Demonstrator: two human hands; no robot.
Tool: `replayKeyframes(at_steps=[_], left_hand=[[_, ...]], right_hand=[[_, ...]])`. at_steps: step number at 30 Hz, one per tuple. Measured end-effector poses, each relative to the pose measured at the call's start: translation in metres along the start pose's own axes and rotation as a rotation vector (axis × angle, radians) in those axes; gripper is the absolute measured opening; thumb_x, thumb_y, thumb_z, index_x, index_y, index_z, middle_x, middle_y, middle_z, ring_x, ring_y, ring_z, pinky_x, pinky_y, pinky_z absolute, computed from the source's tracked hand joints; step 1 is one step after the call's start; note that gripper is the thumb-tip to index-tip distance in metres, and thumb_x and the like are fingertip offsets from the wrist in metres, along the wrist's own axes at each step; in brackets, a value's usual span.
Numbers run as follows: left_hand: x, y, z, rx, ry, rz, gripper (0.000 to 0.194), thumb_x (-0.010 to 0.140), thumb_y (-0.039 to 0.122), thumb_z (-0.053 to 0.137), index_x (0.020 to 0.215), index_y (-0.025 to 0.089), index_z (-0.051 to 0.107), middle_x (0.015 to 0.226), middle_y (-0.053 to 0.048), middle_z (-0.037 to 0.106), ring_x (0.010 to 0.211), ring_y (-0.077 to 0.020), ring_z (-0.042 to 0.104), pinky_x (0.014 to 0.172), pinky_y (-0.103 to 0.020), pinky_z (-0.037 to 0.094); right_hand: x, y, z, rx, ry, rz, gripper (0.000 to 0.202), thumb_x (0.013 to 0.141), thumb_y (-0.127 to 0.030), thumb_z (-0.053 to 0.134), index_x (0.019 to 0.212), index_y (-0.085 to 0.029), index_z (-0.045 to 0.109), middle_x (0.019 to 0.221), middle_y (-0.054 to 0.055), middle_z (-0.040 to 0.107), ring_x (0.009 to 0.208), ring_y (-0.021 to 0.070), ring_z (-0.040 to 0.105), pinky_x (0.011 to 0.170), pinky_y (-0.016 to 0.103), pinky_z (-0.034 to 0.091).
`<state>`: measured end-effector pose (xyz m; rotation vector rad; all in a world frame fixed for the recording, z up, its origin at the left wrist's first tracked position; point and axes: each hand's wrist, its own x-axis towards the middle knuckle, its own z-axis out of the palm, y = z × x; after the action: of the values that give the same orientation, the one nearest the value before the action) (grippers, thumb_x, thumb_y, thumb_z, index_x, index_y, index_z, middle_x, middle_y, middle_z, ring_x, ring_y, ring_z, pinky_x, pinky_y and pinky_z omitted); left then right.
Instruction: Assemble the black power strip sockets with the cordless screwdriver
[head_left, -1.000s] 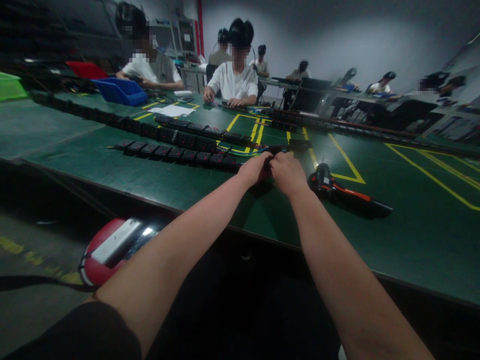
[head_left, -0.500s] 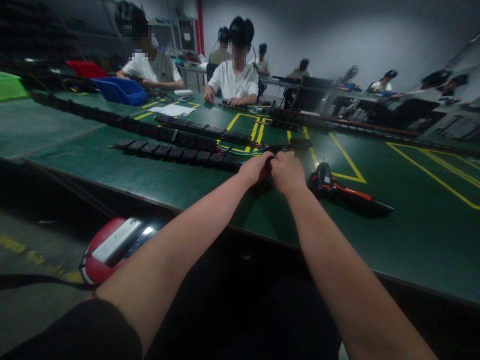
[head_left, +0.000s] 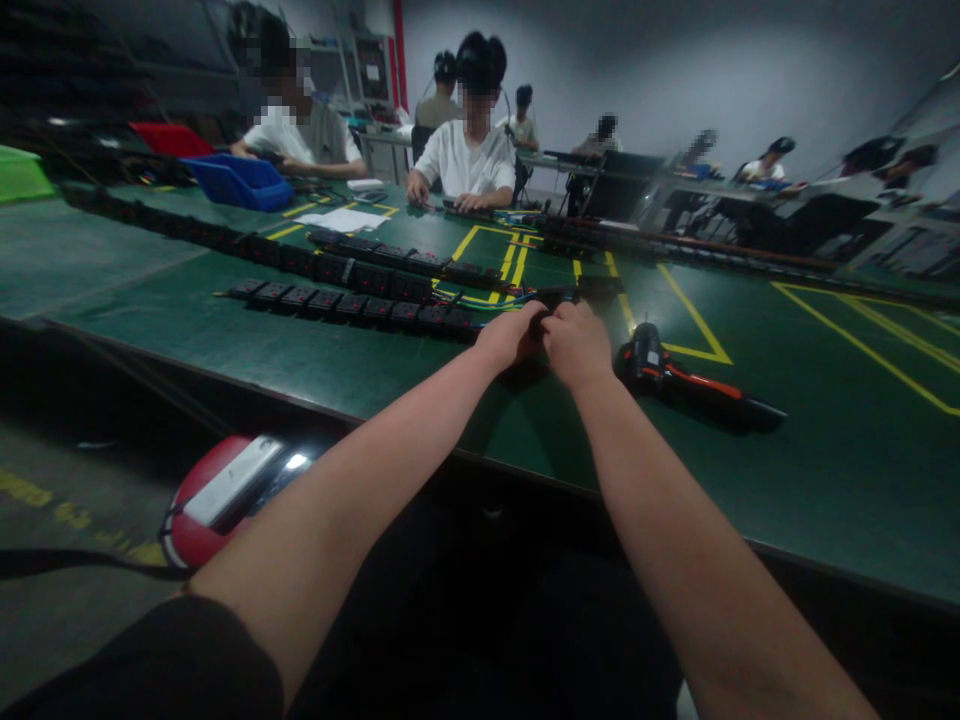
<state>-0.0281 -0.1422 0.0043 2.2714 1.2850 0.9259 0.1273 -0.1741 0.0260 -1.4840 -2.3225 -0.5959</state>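
Close together near the table's front edge, my left hand [head_left: 511, 336] and my right hand [head_left: 579, 345] are closed around a black wired module [head_left: 537, 322]. My left fingers wrap its left side, while the bent right fingers press against its right side. My hands cover most of it, so the fingertips' exact hold is hidden. Thin coloured wires [head_left: 489, 307] run beside the left hand to a row of black modules with red spots [head_left: 341, 303]. Right of my right hand lies a black and orange power screwdriver [head_left: 694, 382].
The green table [head_left: 825, 480] bears yellow tape outlines [head_left: 694, 315]. Longer black strips [head_left: 247, 245] lie farther back, near paper [head_left: 343, 219] and a blue bin [head_left: 240, 182]. Co-workers [head_left: 469, 155] sit across the table. A red stool [head_left: 199, 495] holding a phone stands lower left.
Both hands stay at the same place on the black module; the right fingers have shifted only slightly. The view has moved very little.
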Motion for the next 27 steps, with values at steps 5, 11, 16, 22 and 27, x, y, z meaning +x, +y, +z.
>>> replayKeyframes(at_steps=[5,11,16,22,27], left_hand=[[0.002,-0.004,0.003,0.0,0.025,0.023,0.058,0.084,0.033,0.072,0.14,0.026,0.058,0.121,-0.009,0.076,0.115,-0.0345,0.07,0.096,-0.046,0.055],[0.002,-0.005,0.004,-0.045,0.018,-0.02,0.061,0.082,0.033,0.075,0.14,0.029,0.059,0.125,-0.007,0.076,0.122,-0.0343,0.068,0.101,-0.045,0.053],[0.002,-0.006,0.005,-0.036,0.026,0.01,0.058,0.083,0.033,0.073,0.139,0.029,0.059,0.125,-0.008,0.076,0.122,-0.0346,0.068,0.102,-0.046,0.053],[0.006,-0.009,0.008,-0.038,0.038,-0.051,0.06,0.082,0.035,0.076,0.14,0.029,0.059,0.126,-0.007,0.076,0.12,-0.0327,0.069,0.102,-0.044,0.053],[0.004,-0.009,0.006,-0.068,0.041,-0.045,0.065,0.08,0.038,0.079,0.141,0.03,0.057,0.125,-0.007,0.076,0.118,-0.0333,0.07,0.1,-0.044,0.054]], right_hand=[[0.0,-0.004,-0.005,-0.031,-0.021,-0.024,0.041,0.099,-0.011,0.038,0.112,-0.013,0.076,0.109,0.021,0.065,0.102,0.0329,0.048,0.075,0.044,0.04],[0.0,-0.005,-0.004,-0.037,-0.008,-0.037,0.043,0.098,-0.012,0.036,0.115,-0.013,0.075,0.109,0.023,0.064,0.101,0.0333,0.047,0.077,0.045,0.04],[0.001,-0.004,0.001,-0.03,-0.036,-0.036,0.042,0.099,-0.011,0.035,0.119,-0.012,0.072,0.114,0.022,0.064,0.104,0.0334,0.049,0.079,0.045,0.043],[0.002,0.015,0.007,0.106,0.043,0.001,0.029,0.102,-0.023,0.045,0.11,-0.016,0.072,0.113,0.018,0.062,0.109,0.0322,0.051,0.093,0.047,0.045],[0.0,0.033,0.011,0.156,0.078,0.071,0.027,0.102,-0.026,0.046,0.105,-0.017,0.072,0.114,0.018,0.061,0.111,0.0333,0.052,0.095,0.051,0.045]])
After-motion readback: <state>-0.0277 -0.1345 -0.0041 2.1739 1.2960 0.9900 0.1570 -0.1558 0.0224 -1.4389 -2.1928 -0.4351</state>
